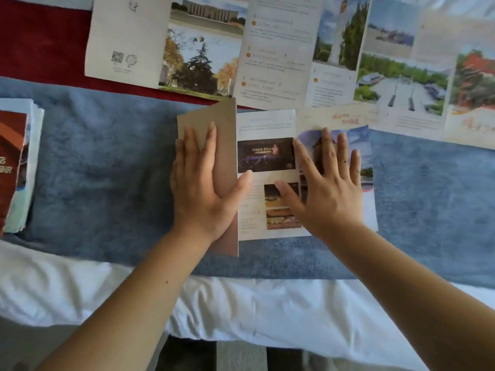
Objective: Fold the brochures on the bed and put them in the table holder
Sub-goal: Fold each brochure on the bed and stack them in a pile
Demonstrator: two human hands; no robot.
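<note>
While the left hand [199, 188] lies flat with fingers straight on the folded-over tan paper flap [225, 145] of a glossy photo-printed brochure [265, 156], the right hand [326, 183] (gripping nothing) presses spread fingers on its open panels over the fuzzy blue blanket [107, 170].

A fuzzy blue throw [107, 170] lay in a wide band across the view, its pile brushed into lighter and darker patches, and a dark red cloth [40, 41] met its far edge and filled the upper left corner. Nearer the camera, a rumpled white sheet [267, 311] ran the whole width along the throw's near edge, and more white fabric [468, 6] showed in the top right corner. Below the sheet, at the bottom edge, was a strip of floor [241, 356], a grey band between two dark patches.
</note>
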